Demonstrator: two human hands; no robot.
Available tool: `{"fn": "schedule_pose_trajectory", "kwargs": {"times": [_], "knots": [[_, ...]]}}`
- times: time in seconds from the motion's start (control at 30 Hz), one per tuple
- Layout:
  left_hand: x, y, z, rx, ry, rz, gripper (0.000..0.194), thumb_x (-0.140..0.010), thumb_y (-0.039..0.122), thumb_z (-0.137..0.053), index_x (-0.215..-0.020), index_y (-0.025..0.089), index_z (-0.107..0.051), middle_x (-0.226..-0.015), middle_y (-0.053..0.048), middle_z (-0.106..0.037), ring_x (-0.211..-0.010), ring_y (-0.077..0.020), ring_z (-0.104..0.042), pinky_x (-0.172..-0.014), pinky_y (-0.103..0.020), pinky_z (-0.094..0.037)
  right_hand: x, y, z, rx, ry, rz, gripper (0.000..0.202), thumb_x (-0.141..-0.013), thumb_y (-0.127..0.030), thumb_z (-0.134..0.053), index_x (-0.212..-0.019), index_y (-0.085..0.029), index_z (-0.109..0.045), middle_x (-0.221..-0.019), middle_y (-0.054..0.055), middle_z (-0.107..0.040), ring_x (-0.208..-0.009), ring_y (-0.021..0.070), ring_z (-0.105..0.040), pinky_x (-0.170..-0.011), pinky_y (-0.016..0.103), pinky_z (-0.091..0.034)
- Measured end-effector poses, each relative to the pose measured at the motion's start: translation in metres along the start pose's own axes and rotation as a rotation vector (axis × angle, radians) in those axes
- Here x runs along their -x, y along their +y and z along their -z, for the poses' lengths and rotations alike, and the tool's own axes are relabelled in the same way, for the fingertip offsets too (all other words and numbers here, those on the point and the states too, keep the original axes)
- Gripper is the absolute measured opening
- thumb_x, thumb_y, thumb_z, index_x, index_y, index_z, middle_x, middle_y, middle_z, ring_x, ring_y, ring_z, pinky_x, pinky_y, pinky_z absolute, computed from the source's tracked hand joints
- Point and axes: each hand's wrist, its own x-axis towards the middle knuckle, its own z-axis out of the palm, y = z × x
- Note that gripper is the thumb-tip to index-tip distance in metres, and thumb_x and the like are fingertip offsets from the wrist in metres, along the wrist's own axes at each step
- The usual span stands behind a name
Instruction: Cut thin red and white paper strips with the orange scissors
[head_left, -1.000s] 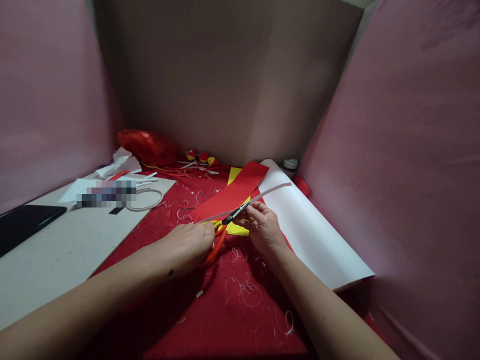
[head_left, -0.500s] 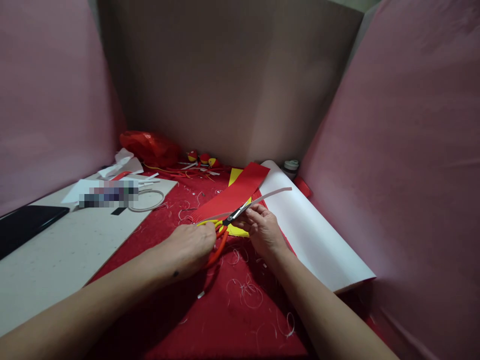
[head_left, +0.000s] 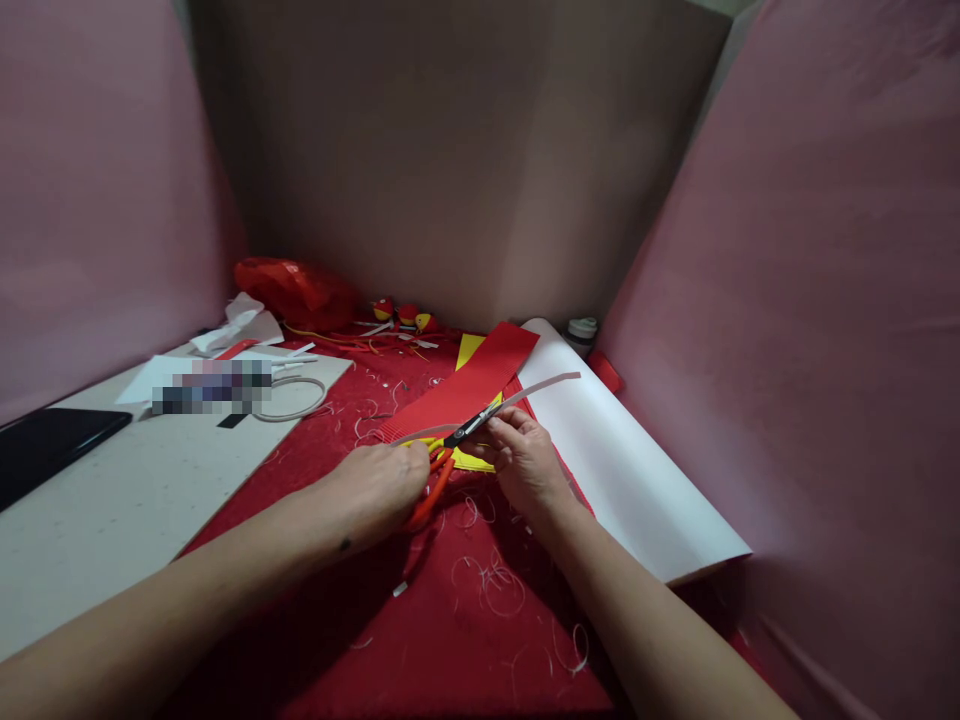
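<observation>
Three walls, the gray back one (head_left: 450,150) and a pink one on each side, box in the red cloth (head_left: 450,650). Left of the work lies a pale board (head_left: 187,500); on the right, a curved white sheet (head_left: 622,460) limits elbow room. The left hand (head_left: 390,485) curls its fingers around the handles; the right hand (head_left: 525,460) pinches with thumb and forefinger close to the blades, its lower fingers partly hidden. Red paper (head_left: 480,375) and yellow paper (head_left: 474,460) lie just behind and below the scissors (head_left: 459,435), so tips should stay above them. The narrow strip (head_left: 555,380), held aloft along the blades, wants light tension, short snips and fingertips kept off the edges. Curly trimmings (head_left: 499,585) litter the cloth and could hide small pieces.
</observation>
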Motion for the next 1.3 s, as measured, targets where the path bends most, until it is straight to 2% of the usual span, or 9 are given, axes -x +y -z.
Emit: {"fn": "schedule_pose_trajectory", "kwargs": {"times": [0.27, 0.43, 0.57, 0.7, 0.83, 1.03, 1.3], "knots": [[-0.003, -0.006, -0.012, 0.049, 0.066, -0.044, 0.034, -0.078, 0.037, -0.042, -0.099, 0.013, -0.052, -0.092, -0.016, -0.066, -0.082, -0.0337, -0.064, -0.064, -0.042, -0.048, 0.000, -0.001, 0.000, 0.028, 0.014, -0.035, 0.010, -0.070, -0.016, -0.063, -0.077, -0.013, -0.057, -0.072, 0.004, -0.067, -0.066, 0.0187, -0.068, -0.063, 0.031, -0.055], [-0.003, -0.006, -0.012, 0.072, 0.053, -0.026, 0.038, -0.079, 0.043, -0.039, -0.098, 0.013, -0.053, -0.087, -0.017, -0.067, -0.080, -0.0352, -0.064, -0.061, -0.043, -0.048, -0.004, -0.007, 0.006, 0.031, 0.082, 0.002, 0.013, -0.068, -0.016, -0.065, -0.077, -0.015, -0.056, -0.070, 0.000, -0.065, -0.055, 0.0162, -0.066, -0.051, 0.026, -0.054], [-0.004, -0.008, -0.015, 0.064, 0.043, -0.042, 0.033, -0.080, 0.038, -0.037, -0.097, 0.015, -0.052, -0.087, -0.016, -0.067, -0.079, -0.0343, -0.064, -0.061, -0.043, -0.048, -0.008, -0.014, 0.009, 0.038, 0.091, 0.033, 0.012, -0.067, -0.016, -0.067, -0.070, -0.014, -0.056, -0.062, 0.001, -0.063, -0.049, 0.0150, -0.064, -0.045, 0.023, -0.052], [-0.002, -0.009, -0.016, 0.047, 0.043, -0.066, 0.029, -0.081, 0.035, -0.034, -0.095, 0.015, -0.050, -0.089, -0.016, -0.066, -0.079, -0.0325, -0.064, -0.061, -0.042, -0.047, -0.010, -0.014, 0.009, 0.009, 0.085, -0.002, 0.011, -0.067, -0.016, -0.067, -0.068, -0.013, -0.057, -0.057, 0.002, -0.063, -0.050, 0.0141, -0.064, -0.049, 0.022, -0.054], [0.004, -0.008, -0.008, 0.003, -0.009, -0.078, 0.025, -0.082, 0.029, -0.031, -0.093, 0.015, -0.048, -0.090, -0.015, -0.065, -0.078, -0.0328, -0.064, -0.060, -0.043, -0.047, -0.008, -0.009, 0.008, -0.006, 0.084, -0.011, 0.012, -0.066, -0.017, -0.069, -0.068, -0.013, -0.057, -0.059, 0.003, -0.065, -0.053, 0.0147, -0.065, -0.053, 0.024, -0.055], [0.008, -0.006, -0.003, -0.070, -0.010, -0.077, 0.023, -0.081, 0.023, -0.027, -0.093, 0.015, -0.044, -0.091, -0.017, -0.065, -0.079, -0.0345, -0.064, -0.057, -0.043, -0.046, -0.007, -0.006, 0.007, -0.020, 0.031, -0.028, 0.009, -0.067, -0.018, -0.066, -0.067, -0.013, -0.059, -0.064, 0.005, -0.068, -0.055, 0.0145, -0.065, -0.054, 0.025, -0.056], [0.002, -0.012, -0.013, -0.037, 0.028, -0.083, 0.024, -0.082, 0.031, -0.031, -0.094, 0.015, -0.044, -0.088, -0.014, -0.065, -0.077, -0.0329, -0.064, -0.057, -0.041, -0.045, -0.005, -0.006, 0.004, -0.025, 0.038, -0.026, 0.008, -0.068, -0.018, -0.065, -0.067, -0.013, -0.059, -0.063, 0.005, -0.068, -0.055, 0.0139, -0.065, -0.056, 0.025, -0.056]]}}
